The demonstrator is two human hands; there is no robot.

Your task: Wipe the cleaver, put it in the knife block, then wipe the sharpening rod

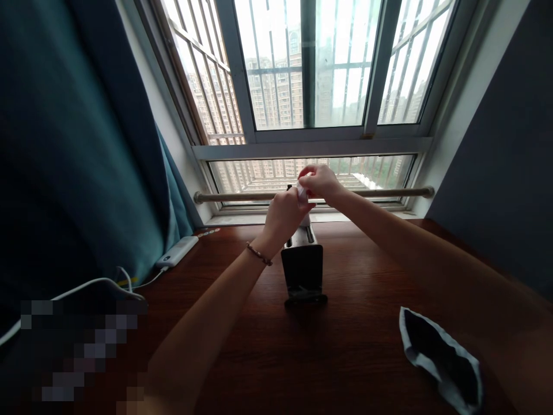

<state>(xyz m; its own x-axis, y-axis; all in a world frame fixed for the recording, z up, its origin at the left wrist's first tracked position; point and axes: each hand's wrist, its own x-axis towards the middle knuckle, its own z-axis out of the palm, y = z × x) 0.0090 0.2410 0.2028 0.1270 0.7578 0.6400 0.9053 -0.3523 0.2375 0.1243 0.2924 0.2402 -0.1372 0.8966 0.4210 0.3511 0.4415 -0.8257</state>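
In the head view, both my hands meet above a small black-fronted device on the wooden table. My left hand is closed around a small whitish object, whose kind I cannot make out. From the upper right, my right hand pinches the top of the same object with its fingertips. The device has a flat dark front plate, a foot at its base and a pale slotted top. Its rear part is hidden behind my hands. A beaded bracelet circles my left wrist.
A white power strip with a white cable lies at the left beside the blue curtain. A dark pouch-like item with a pale edge lies at the lower right. Behind the table, a metal rail crosses the window.
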